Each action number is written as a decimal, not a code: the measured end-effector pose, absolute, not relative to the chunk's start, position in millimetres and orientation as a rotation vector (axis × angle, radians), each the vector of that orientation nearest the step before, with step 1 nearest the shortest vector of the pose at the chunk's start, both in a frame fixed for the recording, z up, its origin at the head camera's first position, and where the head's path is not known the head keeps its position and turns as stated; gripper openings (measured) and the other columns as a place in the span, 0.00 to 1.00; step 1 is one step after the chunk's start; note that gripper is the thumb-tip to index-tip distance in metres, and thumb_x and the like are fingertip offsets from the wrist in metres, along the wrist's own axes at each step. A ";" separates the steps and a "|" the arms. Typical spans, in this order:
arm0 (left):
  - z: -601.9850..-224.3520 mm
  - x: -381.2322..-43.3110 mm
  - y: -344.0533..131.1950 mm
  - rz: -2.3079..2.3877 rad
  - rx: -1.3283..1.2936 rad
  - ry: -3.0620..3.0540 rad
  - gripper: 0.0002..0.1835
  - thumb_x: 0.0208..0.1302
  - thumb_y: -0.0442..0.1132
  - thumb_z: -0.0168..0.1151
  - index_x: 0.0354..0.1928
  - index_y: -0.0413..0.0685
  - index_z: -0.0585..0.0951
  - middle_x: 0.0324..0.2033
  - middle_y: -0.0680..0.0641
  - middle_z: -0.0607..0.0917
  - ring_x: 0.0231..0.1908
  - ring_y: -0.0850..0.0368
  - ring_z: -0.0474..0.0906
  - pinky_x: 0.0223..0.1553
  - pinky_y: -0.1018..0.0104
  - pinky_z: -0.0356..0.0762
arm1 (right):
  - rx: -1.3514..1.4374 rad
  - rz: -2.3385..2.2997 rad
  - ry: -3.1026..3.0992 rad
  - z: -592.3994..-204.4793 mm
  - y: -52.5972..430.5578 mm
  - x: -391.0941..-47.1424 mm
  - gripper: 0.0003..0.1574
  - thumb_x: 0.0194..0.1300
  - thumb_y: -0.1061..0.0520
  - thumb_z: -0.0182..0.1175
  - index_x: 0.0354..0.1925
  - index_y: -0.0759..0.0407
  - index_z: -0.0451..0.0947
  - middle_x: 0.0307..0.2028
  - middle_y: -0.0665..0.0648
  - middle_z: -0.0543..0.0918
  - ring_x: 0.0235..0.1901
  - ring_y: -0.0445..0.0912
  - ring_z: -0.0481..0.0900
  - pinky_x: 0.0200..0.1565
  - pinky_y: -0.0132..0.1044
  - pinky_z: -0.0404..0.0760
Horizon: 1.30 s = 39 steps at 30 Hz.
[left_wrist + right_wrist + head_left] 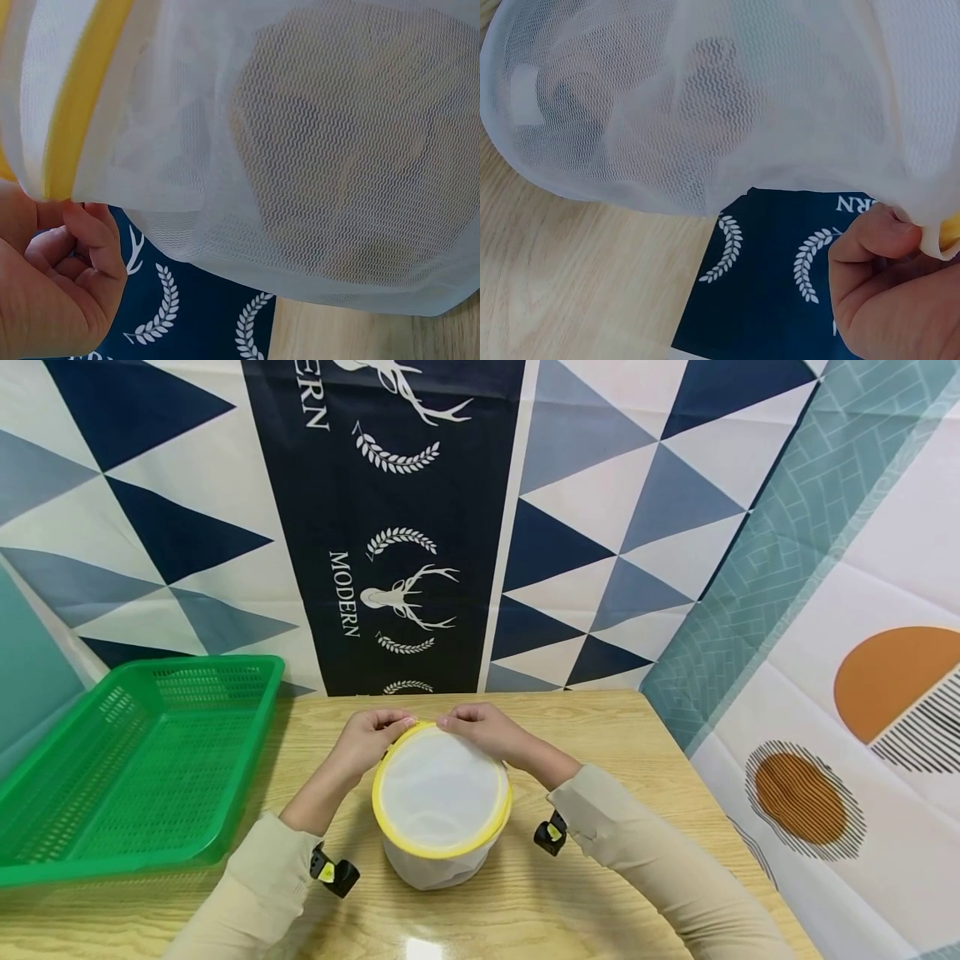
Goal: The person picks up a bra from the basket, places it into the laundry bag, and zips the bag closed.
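A white mesh laundry bag with a round top and a yellow band around its edge stands on the wooden table. At the far side of the rim, my left hand pinches the yellow edge between thumb and fingers. Just to its right, my right hand grips the same edge. In the left wrist view, the left fingers are curled at the lower end of the yellow band. The right thumb presses on the white fabric beside a bit of yellow in the right wrist view. Blurred contents show through the mesh.
A large green plastic basket with perforated sides stands on the left of the table. Behind the table hangs a patterned cloth with triangles and deer heads. Another printed cloth hangs along the right side.
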<state>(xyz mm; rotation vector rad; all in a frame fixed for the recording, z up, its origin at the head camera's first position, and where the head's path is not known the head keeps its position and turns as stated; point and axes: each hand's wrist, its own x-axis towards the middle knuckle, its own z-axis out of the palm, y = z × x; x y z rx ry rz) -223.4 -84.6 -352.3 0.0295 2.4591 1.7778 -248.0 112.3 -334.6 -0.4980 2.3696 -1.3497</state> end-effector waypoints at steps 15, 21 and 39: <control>-354.9 -221.5 -86.0 1.766 0.029 2.457 0.16 0.61 0.46 0.52 0.45 0.44 0.78 0.38 0.45 0.81 0.28 0.61 0.75 0.27 0.70 0.76 | -0.487 -1.368 2.345 -333.8 116.0 -247.0 0.19 0.63 0.46 0.50 0.40 0.59 0.78 0.29 0.54 0.78 0.19 0.39 0.76 0.22 0.32 0.78; -355.7 -218.7 -86.1 1.755 0.012 2.462 0.17 0.60 0.47 0.53 0.45 0.45 0.78 0.37 0.45 0.80 0.28 0.61 0.75 0.26 0.70 0.75 | -0.477 -1.373 2.324 -334.7 116.5 -246.8 0.19 0.64 0.49 0.49 0.40 0.63 0.77 0.28 0.54 0.78 0.18 0.39 0.76 0.22 0.32 0.77; -356.0 -218.7 -84.7 1.803 0.050 2.389 0.18 0.62 0.47 0.52 0.48 0.43 0.77 0.41 0.43 0.80 0.29 0.63 0.76 0.30 0.70 0.77 | -0.482 -1.338 2.386 -334.1 113.3 -246.0 0.19 0.61 0.43 0.51 0.42 0.52 0.78 0.35 0.54 0.80 0.23 0.40 0.78 0.27 0.34 0.79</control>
